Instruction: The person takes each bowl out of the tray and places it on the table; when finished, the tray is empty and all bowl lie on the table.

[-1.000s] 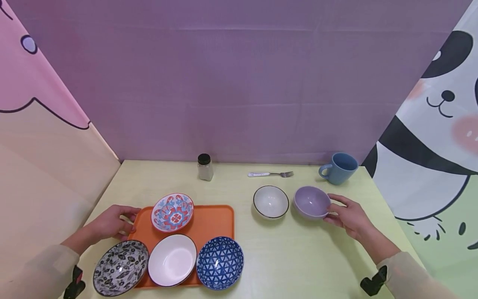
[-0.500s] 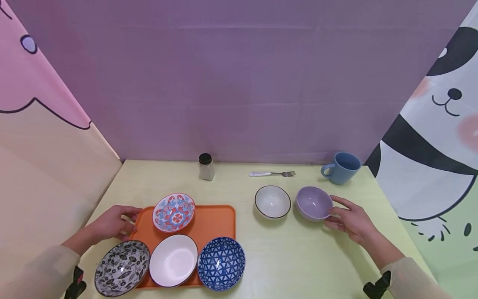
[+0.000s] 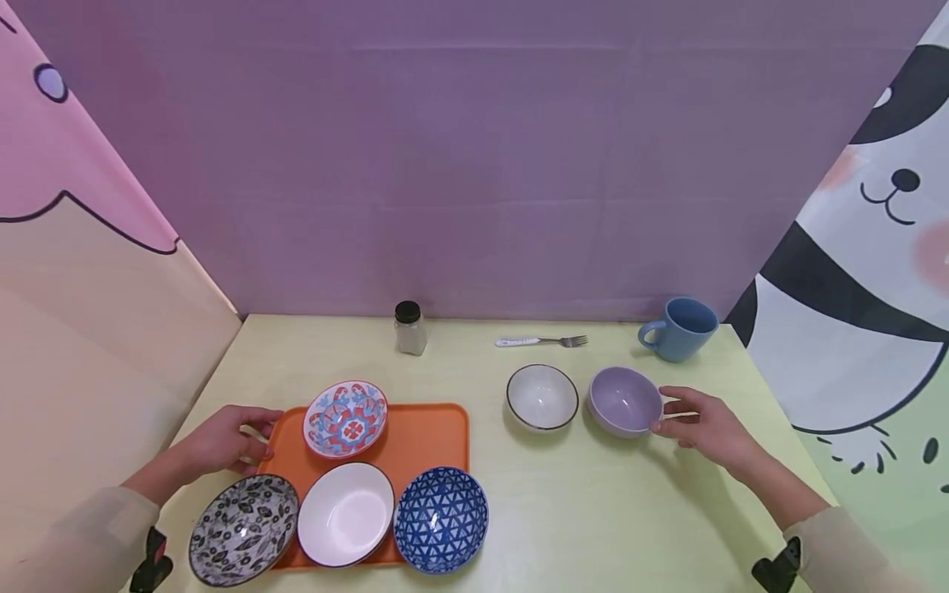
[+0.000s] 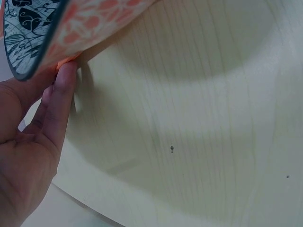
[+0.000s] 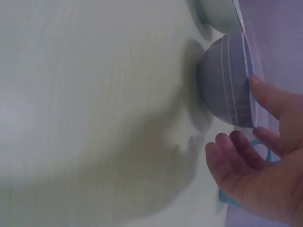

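My left hand (image 3: 226,441) grips the left edge of an orange tray (image 3: 430,432), its fingertips at the orange rim in the left wrist view. A black-and-white floral bowl (image 3: 243,531) overlaps the tray's near left corner. A red-and-blue patterned bowl (image 3: 345,419), a white bowl (image 3: 346,515) and a blue triangle-patterned bowl (image 3: 441,520) are also on the tray, the blue one over its near right corner. My right hand (image 3: 704,424) is beside a purple bowl (image 3: 624,402). In the right wrist view its thumb is right at the bowl's rim, the other fingers loose and apart from the bowl.
A small white bowl with a dark rim (image 3: 542,398) stands just left of the purple bowl. Along the back are a black-lidded shaker (image 3: 410,329), a fork (image 3: 541,341) and a blue mug (image 3: 678,329). A purple cloth wall (image 3: 474,165) rises behind the table.
My right hand's fingers have loosened from the purple bowl and the hand has shifted slightly right. The bowl stays beside the small white one. My left hand has kept its place at the tray.
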### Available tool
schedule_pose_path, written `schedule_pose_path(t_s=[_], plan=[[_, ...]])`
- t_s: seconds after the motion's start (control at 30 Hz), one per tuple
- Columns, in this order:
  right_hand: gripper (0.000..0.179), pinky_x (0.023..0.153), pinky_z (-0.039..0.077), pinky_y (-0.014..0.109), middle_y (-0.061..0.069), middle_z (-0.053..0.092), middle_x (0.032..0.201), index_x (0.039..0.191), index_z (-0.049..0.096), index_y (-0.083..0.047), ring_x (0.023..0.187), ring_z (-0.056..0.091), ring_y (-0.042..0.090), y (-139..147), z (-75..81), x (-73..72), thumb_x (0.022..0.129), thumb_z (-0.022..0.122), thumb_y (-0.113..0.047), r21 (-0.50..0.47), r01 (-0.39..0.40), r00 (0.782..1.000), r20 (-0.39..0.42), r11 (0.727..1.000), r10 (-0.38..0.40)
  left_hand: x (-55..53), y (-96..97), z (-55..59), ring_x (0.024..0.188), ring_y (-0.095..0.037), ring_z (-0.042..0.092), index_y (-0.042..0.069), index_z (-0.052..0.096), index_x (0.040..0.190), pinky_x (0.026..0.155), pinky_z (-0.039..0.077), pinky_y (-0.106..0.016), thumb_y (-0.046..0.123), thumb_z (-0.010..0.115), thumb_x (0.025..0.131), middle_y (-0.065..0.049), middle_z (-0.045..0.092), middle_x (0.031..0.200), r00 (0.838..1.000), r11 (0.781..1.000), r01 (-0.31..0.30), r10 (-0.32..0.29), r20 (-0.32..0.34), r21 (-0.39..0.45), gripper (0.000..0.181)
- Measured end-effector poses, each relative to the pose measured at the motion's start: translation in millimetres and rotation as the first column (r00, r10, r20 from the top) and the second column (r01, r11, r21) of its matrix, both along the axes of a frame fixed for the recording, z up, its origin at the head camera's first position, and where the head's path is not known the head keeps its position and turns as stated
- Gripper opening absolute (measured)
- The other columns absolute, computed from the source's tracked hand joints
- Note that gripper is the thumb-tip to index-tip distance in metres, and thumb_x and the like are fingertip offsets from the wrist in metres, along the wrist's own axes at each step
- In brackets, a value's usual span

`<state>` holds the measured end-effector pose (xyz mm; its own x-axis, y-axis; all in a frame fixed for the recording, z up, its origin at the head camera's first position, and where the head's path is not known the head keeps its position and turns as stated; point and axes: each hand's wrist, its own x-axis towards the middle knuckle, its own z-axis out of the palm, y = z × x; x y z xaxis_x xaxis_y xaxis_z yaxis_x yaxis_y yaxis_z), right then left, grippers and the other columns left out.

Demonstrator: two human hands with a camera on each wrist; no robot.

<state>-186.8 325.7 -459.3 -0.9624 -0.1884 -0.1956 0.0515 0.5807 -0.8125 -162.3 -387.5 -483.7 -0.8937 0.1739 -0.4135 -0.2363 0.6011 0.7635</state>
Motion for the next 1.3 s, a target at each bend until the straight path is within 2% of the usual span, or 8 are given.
schedule_pose_path(t_s=[0.17,0.4,0.63,0.73,0.9,1.1,1.2,1.3], plan=[[0.07,0.082,0.057,0.026,0.03,0.061,0.132,0.146,0.049,0.004,0.116,0.066,0.042,-5.2,16.4,-6.0,0.09,0.08,-0.022,0.094,-0.052,0.991,-0.121,0.994,0.063,-1.3,-3.7,1.1,0.085,-0.027,0.064,-0.013,0.039,0.15,0.07,0.064,-0.041,-0.003,0.069,0.089,-0.021,0.057,0.115,1.0,1.0,0.011,-0.011,-0.013,-0.007,0.068],[0.064,0.085,0.055,0.023,0.026,0.061,0.136,0.144,0.054,0.0,0.121,0.062,0.043,-34.1,46.2,-13.4,0.09,0.08,-0.023,0.081,-0.095,0.977,-0.185,0.992,0.108,-2.1,-4.5,1.8,0.086,-0.027,0.064,-0.013,0.038,0.15,0.07,0.064,-0.041,-0.004,0.068,0.089,-0.02,0.057,0.112,1.0,1.0,0.007,-0.007,-0.018,-0.02,0.068],[0.062,0.098,0.055,0.047,0.019,0.066,0.128,0.142,0.058,-0.004,0.115,0.065,0.036,-82.5,56.5,-22.5,0.087,0.083,-0.02,0.055,-0.165,0.955,-0.24,0.985,0.174,-1.8,-2.9,2.7,0.083,-0.026,0.063,-0.011,0.039,0.15,0.07,0.064,-0.04,-0.006,0.065,0.089,-0.019,0.056,0.106,1.0,0.999,-0.013,0.012,-0.009,-0.038,0.067],[0.063,0.101,0.053,0.051,0.018,0.067,0.128,0.141,0.06,-0.008,0.116,0.065,0.037,-109.7,57.1,-27.3,0.085,0.085,-0.025,0.027,-0.193,0.956,-0.218,0.981,0.194,-1.5,-1.8,1.8,0.083,-0.026,0.063,-0.012,0.039,0.15,0.069,0.064,-0.04,-0.007,0.065,0.089,-0.019,0.056,0.105,1.0,0.999,-0.024,0.023,-0.012,-0.043,0.067],[0.065,0.099,0.055,0.046,0.018,0.065,0.13,0.143,0.059,-0.014,0.117,0.065,0.034,-158.8,54.8,-31.2,0.085,0.085,-0.028,-0.048,-0.247,0.96,-0.146,0.968,0.238,1.4,2.3,-1.4,0.082,-0.025,0.063,-0.013,0.038,0.149,0.068,0.064,-0.041,-0.006,0.066,0.088,-0.018,0.058,0.104,0.999,0.997,-0.042,0.042,-0.014,-0.057,0.067],[0.066,0.094,0.057,0.038,0.008,0.066,0.125,0.145,0.058,-0.02,0.109,0.068,0.021,-213.8,45.9,-32.7,0.085,0.085,-0.029,-0.108,-0.333,0.942,-0.086,0.937,0.325,6.4,4.6,-2.4,0.085,-0.025,0.063,-0.012,0.035,0.15,0.07,0.064,-0.04,-0.005,0.065,0.088,-0.019,0.058,0.108,0.998,0.997,-0.06,0.06,-0.003,-0.056,0.07],[0.066,0.089,0.059,0.037,0.006,0.065,0.126,0.145,0.058,-0.022,0.108,0.069,0.02,-238.5,40.2,-32.1,0.085,0.085,-0.03,-0.148,-0.354,0.935,-0.032,0.923,0.354,8.0,5.3,-0.3,0.086,-0.026,0.064,-0.011,0.036,0.149,0.071,0.064,-0.04,-0.004,0.065,0.088,-0.022,0.059,0.11,0.997,0.997,-0.073,0.072,-0.018,-0.038,0.068],[0.067,0.088,0.06,0.038,0.011,0.064,0.129,0.145,0.057,-0.02,0.11,0.069,0.024,-262.5,32.2,-30.8,0.085,0.085,-0.029,-0.166,-0.37,0.926,0.008,0.914,0.376,9.1,5.6,1.7,0.086,-0.026,0.065,-0.011,0.039,0.147,0.071,0.064,-0.04,-0.003,0.066,0.089,-0.023,0.06,0.11,0.996,0.996,-0.08,0.079,-0.033,-0.027,0.065]])
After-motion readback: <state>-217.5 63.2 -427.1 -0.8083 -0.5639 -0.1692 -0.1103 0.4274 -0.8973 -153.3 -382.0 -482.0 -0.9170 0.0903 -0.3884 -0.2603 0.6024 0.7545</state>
